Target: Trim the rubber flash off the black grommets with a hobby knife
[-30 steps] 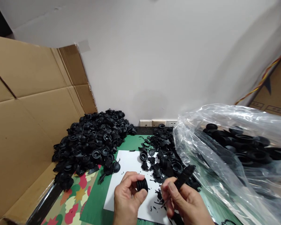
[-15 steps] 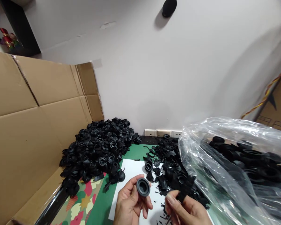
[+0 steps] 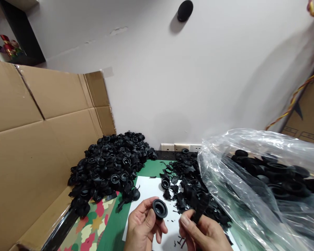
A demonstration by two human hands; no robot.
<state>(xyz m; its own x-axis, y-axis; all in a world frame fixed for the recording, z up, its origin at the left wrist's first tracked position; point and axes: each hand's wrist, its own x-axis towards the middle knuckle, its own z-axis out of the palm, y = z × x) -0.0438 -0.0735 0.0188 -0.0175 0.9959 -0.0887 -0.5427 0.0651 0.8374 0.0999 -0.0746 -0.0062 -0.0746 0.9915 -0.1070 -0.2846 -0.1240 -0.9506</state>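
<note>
The black rubber cup (image 3: pixel 160 208) is located above the white sheet (image 3: pixel 146 184), open end facing the camera. Left hand (image 3: pixel 142 225): grip pinches the cup at its edge between thumb and fingers. Right hand (image 3: pixel 202 230): grip pressed closed on a dark elongated object (image 3: pixel 201 209), positioned just beside the cup, not touching it. Black scraps (image 3: pixel 185 195) lie beyond the right hand, partly on the sheet, partly on the green surface (image 3: pixel 146 169). Left: pile of black parts (image 3: pixel 110 164) against the cardboard panel (image 3: pixel 57 139). Right: clear plastic bag (image 3: pixel 211 157) containing black pieces (image 3: pixel 274 170).
</note>
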